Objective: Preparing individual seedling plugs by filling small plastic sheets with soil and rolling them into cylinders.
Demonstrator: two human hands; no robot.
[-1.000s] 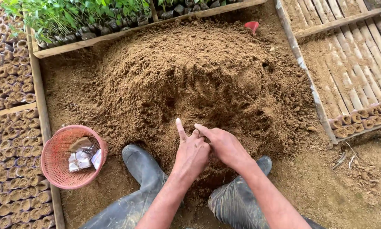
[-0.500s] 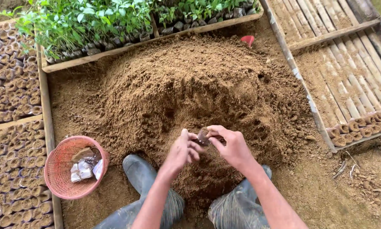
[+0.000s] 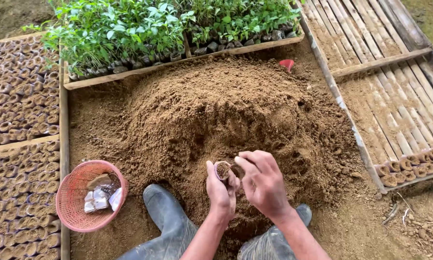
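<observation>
Small seedling bag [image 3: 222, 169] sits upright in the left hand [image 3: 220, 190], fingers wrapped around it, mouth open to the sky and showing brown fill inside. Long axis runs near vertical, tilted a little away from the body. The right hand [image 3: 260, 182] is just beside it on the right, fingertips curled down at the rim, touching or nearly so; whether it pinches soil I cannot tell. Both hands are close together, above the near foot of the soil heap [image 3: 226, 110].

The heap is loose, crumbly, light brown, with finger gouges on its near slope. Two dark rubber boots [image 3: 170, 226], dull and dusty, flank the forearms.

Left of the boots, a pink woven plastic basket [image 3: 74, 192] with flat folded bags in it. Farther left, packed rows of filled bags [image 3: 19, 120], round mouths up. Beyond the heap, leafy green seedlings [image 3: 129, 29] behind a wooden plank. Right side, bamboo slat racks [image 3: 394, 96] and a small red object [image 3: 287, 64] at the heap's far edge.
</observation>
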